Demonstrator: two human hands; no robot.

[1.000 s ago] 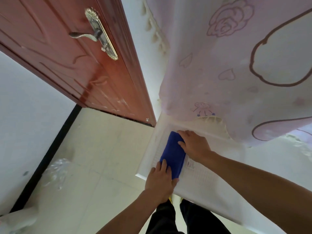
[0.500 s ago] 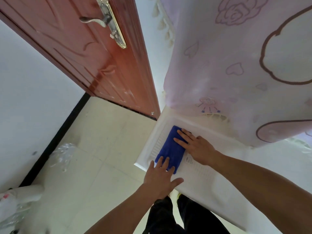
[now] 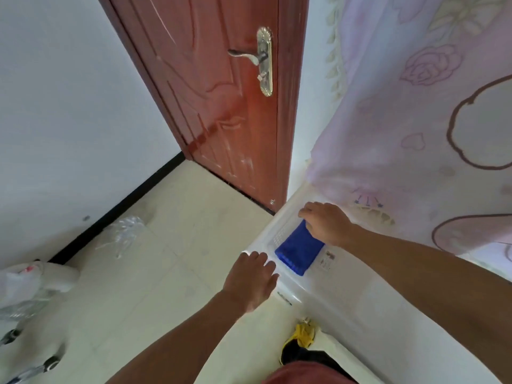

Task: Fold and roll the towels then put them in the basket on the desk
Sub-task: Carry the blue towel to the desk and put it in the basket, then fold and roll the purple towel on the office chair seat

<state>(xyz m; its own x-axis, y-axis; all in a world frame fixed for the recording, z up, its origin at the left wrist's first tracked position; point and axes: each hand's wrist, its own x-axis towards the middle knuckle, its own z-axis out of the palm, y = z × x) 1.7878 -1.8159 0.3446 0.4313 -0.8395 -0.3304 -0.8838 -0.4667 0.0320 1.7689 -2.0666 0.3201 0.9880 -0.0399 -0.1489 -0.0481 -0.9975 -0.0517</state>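
The white worktop [image 3: 346,295] is narrow here, and the pink flowered curtain [image 3: 401,139] hangs down over its far side, closing off room beyond the right hand [image 3: 327,223]. The folded blue towel [image 3: 300,249] lies between both hands and fills the middle. The left hand [image 3: 253,275] rests at the worktop's near corner; to its left the tiled floor [image 3: 171,245] is open. The red-brown door [image 3: 221,101] stands just past the worktop's end. Crumpled clear plastic [image 3: 124,231] lies near the wall, well apart from the worktop.
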